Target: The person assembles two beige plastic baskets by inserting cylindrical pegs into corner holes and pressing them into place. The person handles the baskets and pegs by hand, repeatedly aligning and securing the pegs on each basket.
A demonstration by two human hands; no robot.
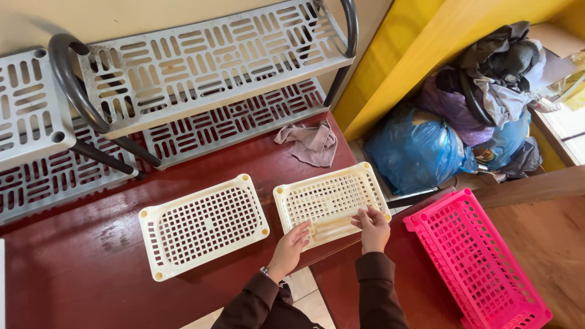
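A: Sleeves? Both arms w/ long dark brown fabric sleeves, cuffs at wrists
B: Jewellery? Thin metal wristband on left hand [291,247]; right hand [373,229] bare, no rings seen

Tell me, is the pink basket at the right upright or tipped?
Tipped. The pink basket lies on its side on the wooden surface, so its perforated wall faces the camera. It looks empty.

cream shelf trays: two [204,224] [331,198]
pink basket: one [476,260]
grey racks: two [207,61] [27,106]
cloth: one [311,143]
blue bags: two [414,149] [506,140]
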